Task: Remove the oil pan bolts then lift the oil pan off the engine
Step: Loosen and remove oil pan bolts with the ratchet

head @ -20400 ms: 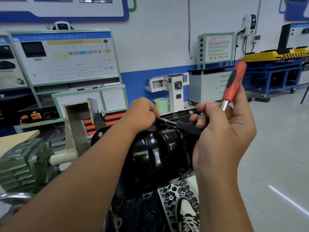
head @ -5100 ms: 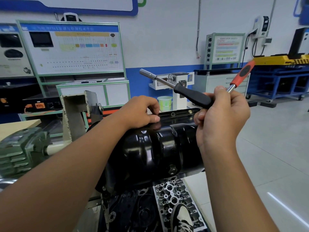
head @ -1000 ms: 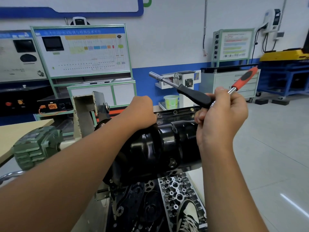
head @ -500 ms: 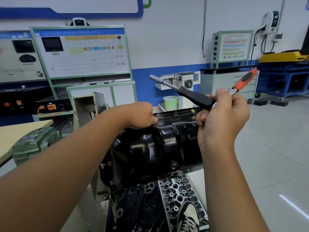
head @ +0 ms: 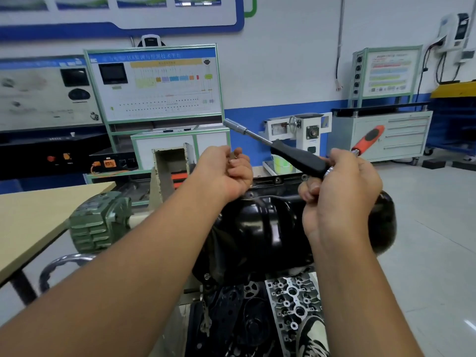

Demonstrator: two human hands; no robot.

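1. A person's right hand (head: pixel 340 197) grips two tools at once above the engine: a black-handled socket driver (head: pixel 296 157) pointing toward 10 o'clock and an orange-handled ratchet (head: pixel 368 137) angled toward 2 o'clock, fingers curled round both.
2. The left hand (head: pixel 224 173) is raised just above the far flange at 12 o'clock of the pan, fingers curled; it appears to pinch something small, perhaps a freed bolt, though the item is too small to name with certainty.
3. Risk: with two tools crowded into one grip, either could slip and drop onto the exposed cylinder head (head: pixel 293 300) at 6 o'clock, or strike the pan's paint.
4. Risk: a small part held loosely in the left fingers could fall into the open engine parts below, where it would be hard to find.
5. Risk: bolt heads remain visible along the flange (head: pixel 278 180); lifting before all are out would likely bind or bend the rim.
6. The oil pan (head: pixel 270 228) sits at centre frame, still seated on the engine, between both forearms.
7. It is glossy black pressed steel, rounded and ribbed, with bright reflections and no visible dents; its smooth curved skin likely offers little purchase, so the flange looks the safer hold.
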